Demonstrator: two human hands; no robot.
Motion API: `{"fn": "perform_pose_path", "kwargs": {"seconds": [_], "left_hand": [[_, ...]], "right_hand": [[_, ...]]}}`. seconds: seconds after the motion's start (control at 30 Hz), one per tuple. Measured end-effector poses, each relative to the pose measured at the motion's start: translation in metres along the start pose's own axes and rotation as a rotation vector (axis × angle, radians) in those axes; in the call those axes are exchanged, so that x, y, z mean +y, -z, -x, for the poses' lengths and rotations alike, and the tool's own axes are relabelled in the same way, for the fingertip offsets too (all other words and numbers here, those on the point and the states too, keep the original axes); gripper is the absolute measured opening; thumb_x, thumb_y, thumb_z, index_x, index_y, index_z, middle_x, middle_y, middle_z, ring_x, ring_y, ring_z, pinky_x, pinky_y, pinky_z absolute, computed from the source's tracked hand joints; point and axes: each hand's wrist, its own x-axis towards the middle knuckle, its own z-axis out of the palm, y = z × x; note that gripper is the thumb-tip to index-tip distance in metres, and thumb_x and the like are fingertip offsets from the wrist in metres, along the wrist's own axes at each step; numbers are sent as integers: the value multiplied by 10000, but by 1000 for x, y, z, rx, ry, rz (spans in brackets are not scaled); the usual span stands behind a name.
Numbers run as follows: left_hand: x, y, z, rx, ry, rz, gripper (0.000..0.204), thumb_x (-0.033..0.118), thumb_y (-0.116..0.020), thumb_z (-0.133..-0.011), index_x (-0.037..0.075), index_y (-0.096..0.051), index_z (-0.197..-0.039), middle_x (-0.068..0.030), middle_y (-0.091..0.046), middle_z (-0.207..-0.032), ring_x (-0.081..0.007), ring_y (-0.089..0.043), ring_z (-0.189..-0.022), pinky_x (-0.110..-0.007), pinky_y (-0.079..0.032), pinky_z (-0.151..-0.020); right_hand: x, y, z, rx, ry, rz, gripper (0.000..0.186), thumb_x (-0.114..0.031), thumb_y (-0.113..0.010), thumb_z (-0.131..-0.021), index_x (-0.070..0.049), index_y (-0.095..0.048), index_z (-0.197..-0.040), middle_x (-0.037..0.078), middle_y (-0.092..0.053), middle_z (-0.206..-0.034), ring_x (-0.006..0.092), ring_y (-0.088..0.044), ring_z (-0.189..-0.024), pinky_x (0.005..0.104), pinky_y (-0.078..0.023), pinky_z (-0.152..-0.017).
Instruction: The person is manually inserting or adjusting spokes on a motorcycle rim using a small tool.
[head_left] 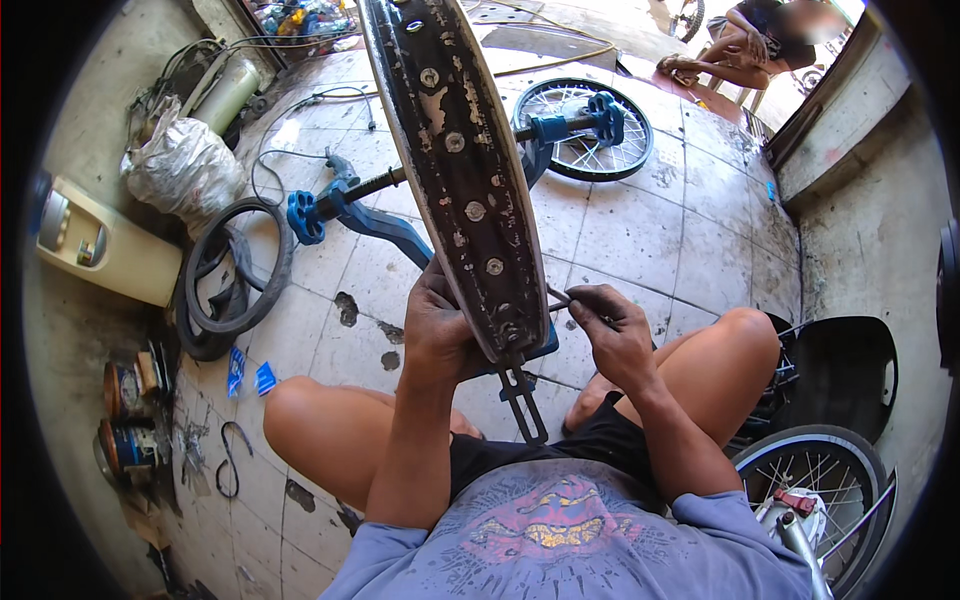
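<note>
Wheel rim stands on the blue truing stand. Left hand grips its lower edge; right hand beside the rim pinches 1 spoke. Spoke fitting seems underway; next needs threading it carefully.

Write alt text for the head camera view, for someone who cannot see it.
A seated person's left hand steadies a bare wheel rim mounted on a blue truing stand, while the right hand pinches a small spoke tool beside the rim. Tyres, a spoked wheel and a plastic bag lie on the tiled floor.
</note>
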Motion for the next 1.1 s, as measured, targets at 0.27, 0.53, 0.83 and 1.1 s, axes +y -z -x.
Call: {"fn": "perform_pose_path", "kwargs": {"seconds": [0.27,0.53,0.83,1.1], "left_hand": [[-7,-24,21,258,-123,75,434,122,-633,-940,-47,-472,-1305,-212,-682,-1039,-293,-724,-907,-391,-631,-756],[-18,-47,43,125,-211,-516,436,66,-517,-989,-53,-392,-1389,-133,-502,-1296,-192,-541,-1148,-325,-451,-961],[-24,-51,49,276,-290,-502,130,39,-598,-961,-15,-593,-1079,-89,-550,-1124,-155,-551,-985,-277,-440,-875],[-16,-58,53,318,-285,-385,174,28,-633,-949,-7,-565,-1105,-72,-545,-1074,-152,-553,-965,-266,-443,-848]], "right_hand": [[-124,3,-16,103,700,821,173,-69,-737,-800,-133,-741,-961,39,-574,-857,246,-531,-863,370,-387,-789],[-154,12,-23,142,735,959,159,-46,-723,-720,-108,-729,-866,36,-558,-789,247,-546,-849,379,-387,-768],[-92,19,-25,-136,598,391,150,-124,-773,-801,-105,-741,-946,35,-622,-857,226,-557,-758,359,-455,-702],[-151,7,-13,-63,923,946,270,-100,-683,-694,-85,-706,-963,75,-575,-861,276,-550,-846,417,-401,-812]]}}
